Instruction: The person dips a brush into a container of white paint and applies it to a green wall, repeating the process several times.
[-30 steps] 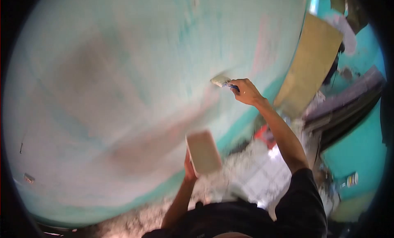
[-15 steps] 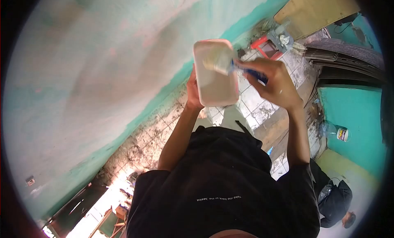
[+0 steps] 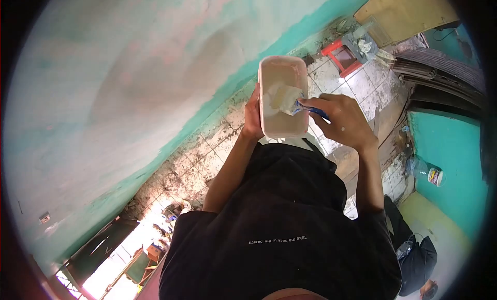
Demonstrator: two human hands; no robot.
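Observation:
A white rectangular tub (image 3: 269, 125) with pale liquid inside is held up in front of my body. My left hand (image 3: 252, 115) grips it by its left side, the fingers partly hidden behind the wall of the tub. In my right hand (image 3: 344, 119) is the blue handle of a wide paint brush (image 3: 288, 100). Its pale, coated bristles are over the inside of the tub and point left; whether they touch the liquid I cannot tell.
A patchy white and turquoise wall (image 3: 129, 83) rises on the left. On the dirty tiled floor (image 3: 207, 145) stands a red stool (image 3: 342, 58). Stacked dark sheets (image 3: 435, 72) lie at the right, near a turquoise panel (image 3: 445, 145). Another person (image 3: 417, 264) is at the lower right.
The tub and both hands have shifted a little right and down in view. The brush has moved lower over the tub, nearer its middle.

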